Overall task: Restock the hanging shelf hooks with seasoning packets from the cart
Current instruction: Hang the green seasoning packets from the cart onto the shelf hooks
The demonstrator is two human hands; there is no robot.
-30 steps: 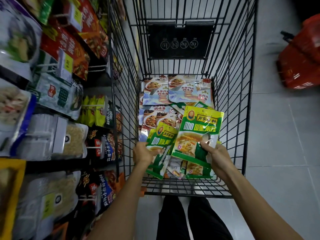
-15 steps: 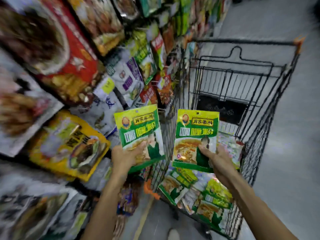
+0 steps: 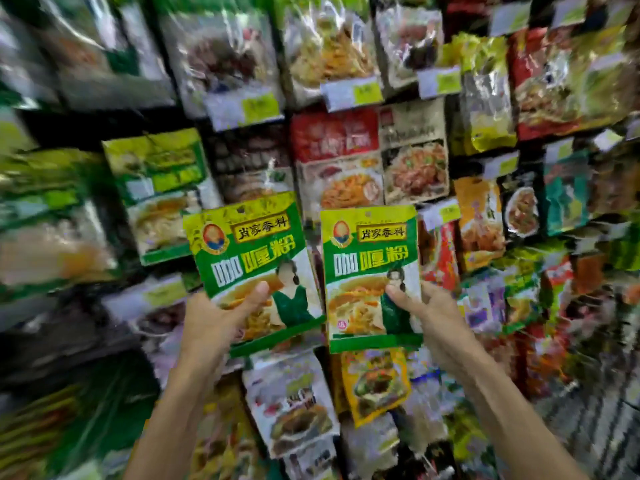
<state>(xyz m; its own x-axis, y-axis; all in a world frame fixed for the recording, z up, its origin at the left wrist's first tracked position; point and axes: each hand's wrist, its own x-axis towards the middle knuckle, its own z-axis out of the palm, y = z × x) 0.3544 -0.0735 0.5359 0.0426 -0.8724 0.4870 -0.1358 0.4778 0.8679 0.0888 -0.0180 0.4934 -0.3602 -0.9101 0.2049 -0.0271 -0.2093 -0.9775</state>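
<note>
As left hand (image 3: 211, 327) and right hand (image 3: 440, 327) pinch green packets (image 3: 249, 251) (image 3: 370, 258) (holes up), hooking by matching stock (image 3: 159, 188) at ten o'clock looks next

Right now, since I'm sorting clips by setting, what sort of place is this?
Probably a grocery store aisle: hanging food packets fill the wall, yellow price tags sit among them, the left hand grips the left green packet, the right hand the right green packet.
</note>
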